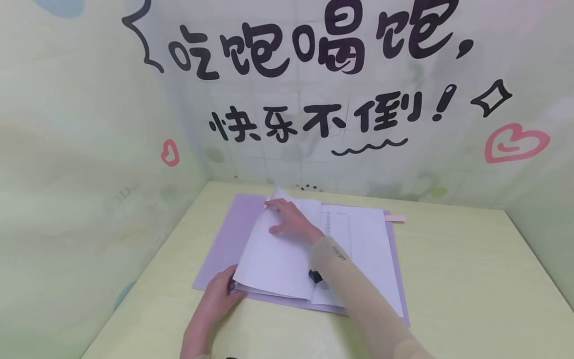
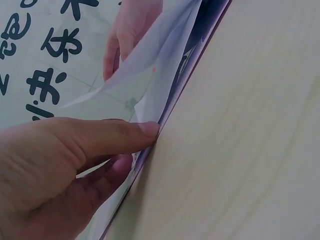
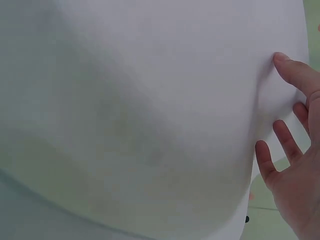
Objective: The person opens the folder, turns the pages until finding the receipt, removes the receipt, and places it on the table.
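A lilac folder (image 1: 215,249) lies spread on the table with white paper pages inside. My right hand (image 1: 293,219) is at the upper left edge of a white page (image 1: 273,259), which bends up off the folder. In the right wrist view, the thumb rests on the page's near face and other fingers (image 3: 286,141) are around its edge. My left hand (image 1: 217,294) is at the folder's lower left, its thumb (image 2: 148,129) and fingers pinching the folder's bottom edge beside the pages. On the right half lies a printed page (image 1: 369,249), partly covered by the right sleeve.
A pale wooden table (image 1: 462,279) bears the folder. A pink tab (image 1: 395,218) sticks out at the folder's upper right. Behind and at both sides hang pale cloth walls (image 1: 89,174), printed with black lettering and pink hearts. A dark object (image 1: 315,276) shows beside the right forearm.
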Available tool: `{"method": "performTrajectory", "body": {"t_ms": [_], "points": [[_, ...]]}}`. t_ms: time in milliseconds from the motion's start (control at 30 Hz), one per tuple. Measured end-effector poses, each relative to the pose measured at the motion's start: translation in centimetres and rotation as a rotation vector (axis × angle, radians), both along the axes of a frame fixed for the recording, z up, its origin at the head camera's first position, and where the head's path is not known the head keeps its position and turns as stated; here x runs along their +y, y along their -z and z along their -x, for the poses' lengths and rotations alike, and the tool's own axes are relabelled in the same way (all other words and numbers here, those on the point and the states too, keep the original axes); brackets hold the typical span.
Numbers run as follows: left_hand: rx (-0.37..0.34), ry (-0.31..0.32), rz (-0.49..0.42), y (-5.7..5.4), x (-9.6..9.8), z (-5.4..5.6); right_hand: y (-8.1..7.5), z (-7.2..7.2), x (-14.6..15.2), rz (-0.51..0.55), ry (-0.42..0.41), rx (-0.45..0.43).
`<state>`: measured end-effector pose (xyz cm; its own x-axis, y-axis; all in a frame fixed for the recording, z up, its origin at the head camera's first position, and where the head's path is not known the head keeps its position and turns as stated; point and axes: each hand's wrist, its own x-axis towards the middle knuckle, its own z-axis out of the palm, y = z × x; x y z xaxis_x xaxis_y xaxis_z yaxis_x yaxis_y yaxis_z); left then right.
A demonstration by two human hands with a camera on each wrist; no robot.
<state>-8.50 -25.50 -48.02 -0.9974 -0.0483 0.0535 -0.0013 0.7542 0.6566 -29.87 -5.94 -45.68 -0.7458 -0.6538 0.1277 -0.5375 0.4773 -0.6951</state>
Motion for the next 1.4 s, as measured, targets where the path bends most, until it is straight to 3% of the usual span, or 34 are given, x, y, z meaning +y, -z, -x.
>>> {"method": "performTrajectory", "body": {"t_ms": [200,333,667,1067,1200,1400], "points": [[-0.026,0.0,-0.095,0.1,-0.2,0.2,1.4,-0.2,-0.6,-0.099,0.03,0.028],[-0.032,0.003,-0.103,0.1,-0.2,0.3,1.9,-0.5,-1.1,-0.172,0.047,0.037],[0.013,0.057,0.032,0.6,-0.3,0.2,2.2,-1.2,-1.5,-0.251,0.069,0.035],[0.04,0.077,0.067,0.4,-0.1,0.4,2.1,-1.1,-1.4,-0.36,0.059,0.074],[0.046,0.075,0.07,0.4,0.1,0.5,1.9,-1.1,-1.3,-0.39,0.047,0.046],[0.079,0.101,0.178,0.2,0.3,0.9,1.6,-1.0,-1.0,-0.43,0.028,0.014]]}}
